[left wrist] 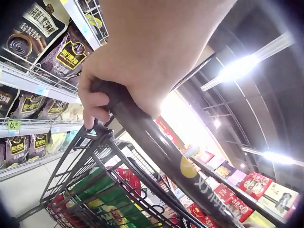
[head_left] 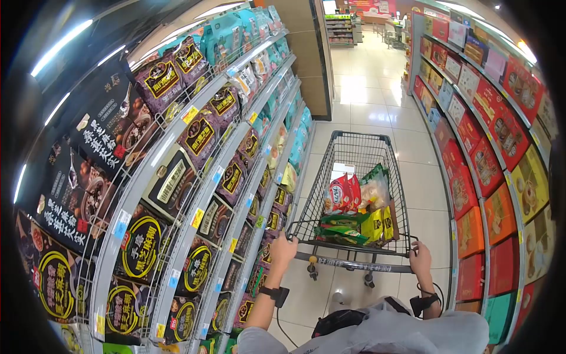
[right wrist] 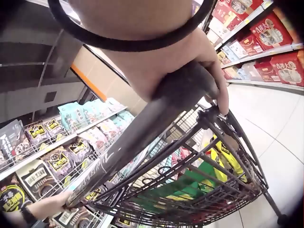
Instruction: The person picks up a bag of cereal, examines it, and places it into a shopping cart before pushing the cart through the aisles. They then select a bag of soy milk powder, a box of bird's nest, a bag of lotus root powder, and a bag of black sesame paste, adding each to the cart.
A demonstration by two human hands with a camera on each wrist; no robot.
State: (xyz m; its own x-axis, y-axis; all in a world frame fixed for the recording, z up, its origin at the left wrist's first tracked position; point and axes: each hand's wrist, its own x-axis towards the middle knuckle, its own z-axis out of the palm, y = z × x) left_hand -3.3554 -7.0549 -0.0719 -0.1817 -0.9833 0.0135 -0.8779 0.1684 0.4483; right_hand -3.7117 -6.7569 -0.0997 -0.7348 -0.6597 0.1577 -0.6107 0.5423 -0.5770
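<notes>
A shopping cart (head_left: 359,147) stands in front of the person in the aisle. The left hand (head_left: 283,251) grips the left end of its dark handlebar (head_left: 348,263); in the left wrist view that hand (left wrist: 128,71) has its fingers curled round the bar (left wrist: 156,142). The right hand (head_left: 420,259) holds the right end, and in the right wrist view the hand (right wrist: 175,61) wraps over the bar's end (right wrist: 142,128). Inside the cart lie a red and white bag (head_left: 342,194), green packages (head_left: 342,230) and yellow packages (head_left: 372,226).
Shelves on the left hold purple bags (head_left: 200,137) and black packages (head_left: 141,246). Red gift boxes (head_left: 486,166) fill the shelves on the right. Between them a tiled floor (head_left: 368,115) runs toward a counter area at the back. A dark pillar (head_left: 295,53) stands beyond the left shelves.
</notes>
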